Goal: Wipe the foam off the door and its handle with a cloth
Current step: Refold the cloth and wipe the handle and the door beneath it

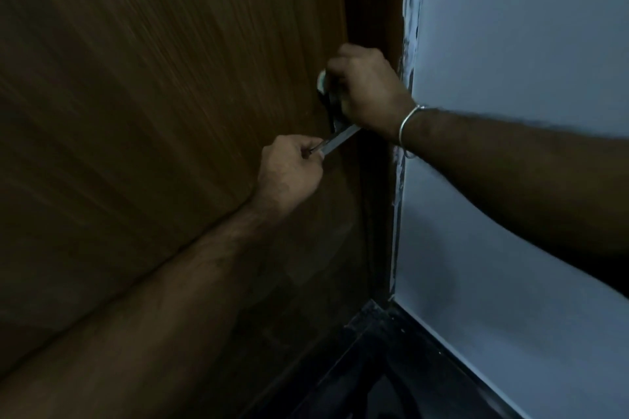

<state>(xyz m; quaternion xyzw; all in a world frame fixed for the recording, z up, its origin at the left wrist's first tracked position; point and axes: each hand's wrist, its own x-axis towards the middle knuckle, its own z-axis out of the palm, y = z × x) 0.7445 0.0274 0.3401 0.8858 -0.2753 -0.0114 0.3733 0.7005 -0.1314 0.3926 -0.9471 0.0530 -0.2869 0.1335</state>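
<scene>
Mid-frame: handle wipe underway. Left hand pinches handle tip; right hand clamps cloth at base. Next: slide cloth outward.

Two bare forearms, sleeveless as far as the frame shows and lightly haired, reach in from the lower left and the right edge; the right wrist wears a thin, plain silver-coloured metal bangle, and no rings are visible.
</scene>
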